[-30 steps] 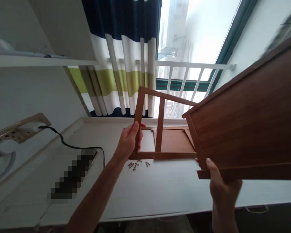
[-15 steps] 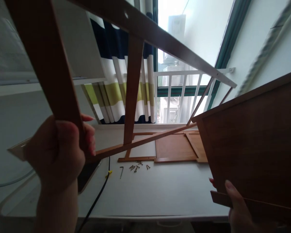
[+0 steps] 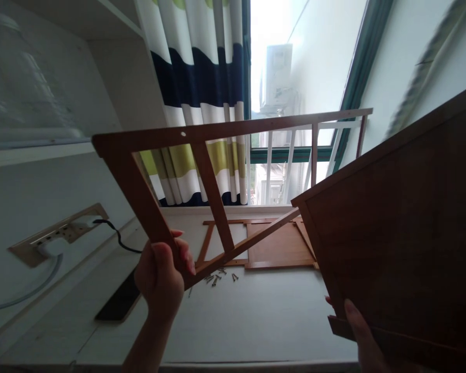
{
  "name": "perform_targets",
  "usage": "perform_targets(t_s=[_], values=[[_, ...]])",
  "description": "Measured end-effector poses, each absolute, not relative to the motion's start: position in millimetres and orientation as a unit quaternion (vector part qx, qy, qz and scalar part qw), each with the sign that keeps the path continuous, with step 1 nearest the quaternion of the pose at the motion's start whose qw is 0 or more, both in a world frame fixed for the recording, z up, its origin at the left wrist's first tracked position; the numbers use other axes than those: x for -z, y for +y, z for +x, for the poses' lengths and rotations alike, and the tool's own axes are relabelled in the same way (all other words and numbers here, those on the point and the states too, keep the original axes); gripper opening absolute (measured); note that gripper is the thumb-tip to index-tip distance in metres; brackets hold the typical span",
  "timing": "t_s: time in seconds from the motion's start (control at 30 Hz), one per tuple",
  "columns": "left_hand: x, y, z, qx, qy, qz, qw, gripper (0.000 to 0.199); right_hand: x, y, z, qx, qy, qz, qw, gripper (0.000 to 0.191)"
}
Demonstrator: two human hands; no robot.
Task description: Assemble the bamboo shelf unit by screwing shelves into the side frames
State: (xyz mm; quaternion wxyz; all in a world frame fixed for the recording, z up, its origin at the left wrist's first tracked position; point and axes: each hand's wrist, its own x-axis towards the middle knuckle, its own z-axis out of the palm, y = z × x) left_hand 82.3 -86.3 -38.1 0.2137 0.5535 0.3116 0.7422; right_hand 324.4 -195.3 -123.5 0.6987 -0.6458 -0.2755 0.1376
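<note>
My left hand is wrapped around the end crosspiece of a brown wooden frame, which is held up in the air with its bars slanting. The frame's far end reaches behind a brown wooden panel at the right; whether the two touch I cannot tell. My right hand grips the lower part of that panel, thumb on the near face, most of the fingers hidden behind it. Below the frame, several screws lie loose on the white tabletop.
Another wooden panel piece lies flat at the back of the table. A dark flat device rests left of my left wrist. Plugs sit in a wall socket strip. Behind are a striped curtain and a window with a white railing.
My left hand has moved right and farther from me, and the near end of the frame has swung down and away. The panel in my right hand has shifted slightly left.
</note>
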Motion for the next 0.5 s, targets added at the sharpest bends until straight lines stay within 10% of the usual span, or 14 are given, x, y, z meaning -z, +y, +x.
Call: perform_targets(t_s=[0.37,0.5], values=[[-1,-111,63,-0.828,0.243,0.499,0.074,0.022,128,-188,301,-0.259,-0.277,-0.614,0.692,0.046],[-6,-114,58,-0.796,0.274,0.514,0.168,0.018,126,-193,298,-0.275,-0.280,-0.585,0.710,0.044]])
